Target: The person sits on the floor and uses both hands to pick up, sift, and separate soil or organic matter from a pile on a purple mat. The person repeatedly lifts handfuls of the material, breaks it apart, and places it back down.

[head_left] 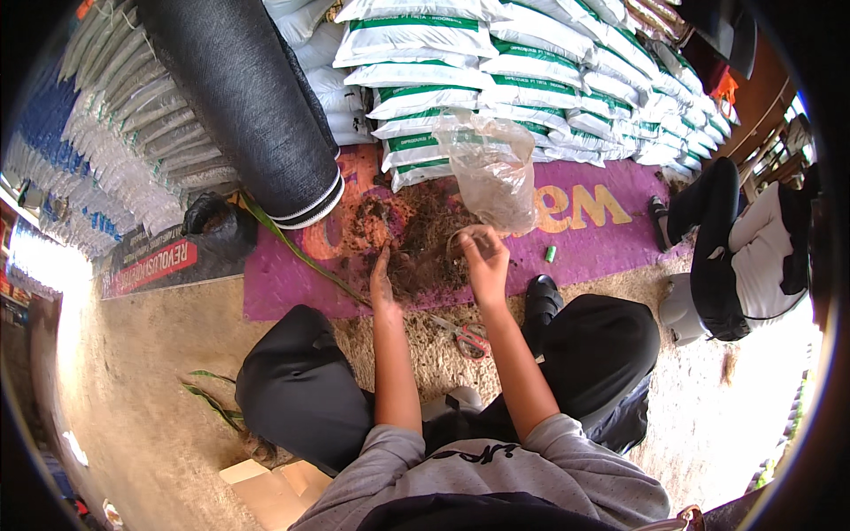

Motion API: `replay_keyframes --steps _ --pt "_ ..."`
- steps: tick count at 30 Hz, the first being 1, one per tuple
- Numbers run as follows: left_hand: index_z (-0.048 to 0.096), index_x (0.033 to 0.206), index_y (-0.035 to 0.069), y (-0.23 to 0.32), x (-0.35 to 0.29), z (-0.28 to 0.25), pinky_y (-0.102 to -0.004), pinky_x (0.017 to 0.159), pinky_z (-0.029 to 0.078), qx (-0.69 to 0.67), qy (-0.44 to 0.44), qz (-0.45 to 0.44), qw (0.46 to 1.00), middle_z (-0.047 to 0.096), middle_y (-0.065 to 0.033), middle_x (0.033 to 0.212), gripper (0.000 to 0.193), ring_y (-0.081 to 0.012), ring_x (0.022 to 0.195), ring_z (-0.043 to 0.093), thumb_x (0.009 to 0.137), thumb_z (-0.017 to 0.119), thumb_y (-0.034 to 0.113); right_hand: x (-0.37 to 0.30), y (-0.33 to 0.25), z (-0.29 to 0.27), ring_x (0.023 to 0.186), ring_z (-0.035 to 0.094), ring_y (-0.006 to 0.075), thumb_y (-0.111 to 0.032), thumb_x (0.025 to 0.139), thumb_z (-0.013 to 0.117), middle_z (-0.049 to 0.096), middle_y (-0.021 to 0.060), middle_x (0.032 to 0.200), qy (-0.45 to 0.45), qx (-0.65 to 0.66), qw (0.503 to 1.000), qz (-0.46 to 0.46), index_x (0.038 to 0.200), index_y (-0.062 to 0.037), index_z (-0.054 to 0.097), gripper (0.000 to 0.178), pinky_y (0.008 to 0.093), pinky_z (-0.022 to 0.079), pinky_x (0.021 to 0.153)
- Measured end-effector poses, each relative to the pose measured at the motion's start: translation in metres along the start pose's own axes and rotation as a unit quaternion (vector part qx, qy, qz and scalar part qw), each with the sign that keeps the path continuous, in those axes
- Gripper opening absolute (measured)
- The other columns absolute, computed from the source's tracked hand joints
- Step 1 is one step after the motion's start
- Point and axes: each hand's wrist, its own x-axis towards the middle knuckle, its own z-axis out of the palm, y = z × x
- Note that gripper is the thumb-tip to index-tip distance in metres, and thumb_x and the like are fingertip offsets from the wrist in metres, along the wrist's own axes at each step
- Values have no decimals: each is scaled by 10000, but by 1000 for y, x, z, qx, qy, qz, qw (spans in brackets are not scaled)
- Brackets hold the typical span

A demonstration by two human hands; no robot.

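Dark loose soil (429, 239) is heaped on a purple printed banner (611, 239) in front of me. My left hand (382, 281) rests at the soil's left edge, open, its fingers stretched out and seen edge-on. At the soil's right side my right hand (485, 261) has its fingers curled together; whatever they pinch is too small to make out. A long green leaf (301, 252) lies slantwise toward my left hand. Between my forearms, scissors (471, 340) with red handles lie on the floor. Just beyond my right hand stands a crumpled clear plastic bag (491, 173).
White-and-green sacks (425, 75) are stacked at the back. A big black mesh roll (239, 97) leans in from the far left, near a black plant bag (217, 226). A small green cylinder (551, 254) lies right. Another person (744, 248) sits at right; cardboard (279, 491) lies lower left.
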Motion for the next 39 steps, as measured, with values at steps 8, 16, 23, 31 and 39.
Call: replay_keyframes --steps 8,16,23,31,39 --pt "602 908 114 11 23 -41 -282 515 485 -116 6 45 992 608 -21 706 180 -148 586 584 819 573 267 55 -15 1 678 485 45 -90 828 585 559 -20 768 43 -2 999 -22 865 -14 568 86 194 387 614" --pt "567 1058 34 25 -7 -22 -347 683 483 -24 -66 39 997 624 -98 986 424 -176 801 596 872 462 399 84 -20 19 813 600 205 -18 781 559 578 153 1016 -43 -200 973 -103 1108 39 503 336 286 485 693" --pt "493 1192 49 26 -25 -2 -340 896 356 153 -22 39 987 523 -81 1167 517 -195 1048 484 843 494 431 46 0 47 861 576 364 30 681 548 577 199 999 -374 -350 805 -300 1073 -19 552 395 391 457 783" --pt "594 1056 41 31 -30 -2 -352 769 453 214 -10 115 970 577 -85 1075 482 -205 914 567 796 569 446 58 -18 34 782 577 347 31 656 609 598 177 816 -298 -341 867 -209 819 21 599 164 366 463 681" --pt "385 1256 94 21 -1 -26 -435 745 488 -183 34 64 980 476 -158 1171 515 -304 969 541 847 494 387 84 -28 -4 925 556 313 23 664 649 550 193 1030 -16 -385 916 -112 1082 -29 503 446 352 455 762"
